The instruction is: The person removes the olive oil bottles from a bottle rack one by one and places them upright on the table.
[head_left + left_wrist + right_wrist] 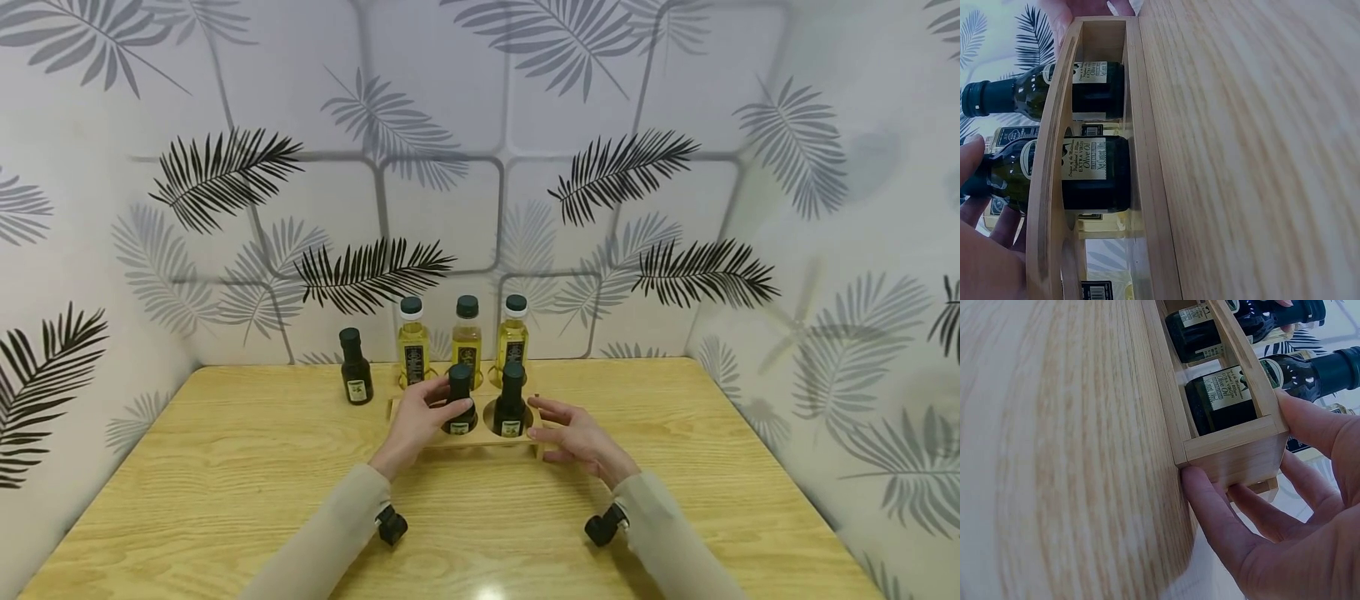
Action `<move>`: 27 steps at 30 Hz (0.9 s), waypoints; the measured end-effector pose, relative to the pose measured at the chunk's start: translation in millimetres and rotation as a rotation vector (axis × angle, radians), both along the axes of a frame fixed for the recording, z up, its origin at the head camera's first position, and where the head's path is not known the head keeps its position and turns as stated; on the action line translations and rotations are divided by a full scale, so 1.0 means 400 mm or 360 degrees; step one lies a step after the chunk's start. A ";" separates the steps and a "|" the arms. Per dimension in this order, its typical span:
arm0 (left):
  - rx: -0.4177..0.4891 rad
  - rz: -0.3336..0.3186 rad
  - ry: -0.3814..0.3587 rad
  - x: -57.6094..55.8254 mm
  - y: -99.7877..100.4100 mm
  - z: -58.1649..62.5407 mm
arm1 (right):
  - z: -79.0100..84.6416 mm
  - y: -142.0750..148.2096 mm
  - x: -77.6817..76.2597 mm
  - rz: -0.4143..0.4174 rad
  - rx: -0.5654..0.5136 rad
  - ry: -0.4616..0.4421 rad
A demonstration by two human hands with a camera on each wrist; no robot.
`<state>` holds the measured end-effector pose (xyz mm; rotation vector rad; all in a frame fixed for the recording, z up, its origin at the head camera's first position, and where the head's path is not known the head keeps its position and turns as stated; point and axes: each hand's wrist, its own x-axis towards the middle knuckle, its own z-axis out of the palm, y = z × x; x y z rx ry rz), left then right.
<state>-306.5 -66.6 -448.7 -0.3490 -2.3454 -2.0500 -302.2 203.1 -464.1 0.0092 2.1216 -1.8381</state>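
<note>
In the head view, a two-tier wooden bottle rack (480,443) stands with two dark olive oil bottles in its front row. My left hand (422,419) holds the left one of these, the olive oil bottle (460,385), by its neck, thumb in front and fingers behind. The bottle's labelled body (1094,172) is inside the rack in the left wrist view. My right hand (577,439) rests its spread fingers against the rack's right end panel (1238,456). Beside that hand, the other olive oil bottle (512,398) sits upright in its hole.
Behind, three clear bottles of yellow oil (467,343) stand in the rack's back row. Another dark bottle (356,368) stands on the wooden table (247,467), left of the rack. A leaf-patterned wall (450,208) rises along the table's back edge.
</note>
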 end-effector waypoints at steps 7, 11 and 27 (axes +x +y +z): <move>0.0039 -0.0018 -0.0004 -0.006 0.003 0.000 | -0.001 -0.001 -0.002 -0.0004 0.0005 0.0001; 0.0049 -0.0019 0.0000 -0.005 0.006 0.001 | -0.001 0.000 -0.002 -0.0004 0.0008 0.0003; 0.0036 0.0015 0.0025 0.002 -0.002 0.012 | 0.003 0.001 0.000 0.0017 0.0001 -0.0006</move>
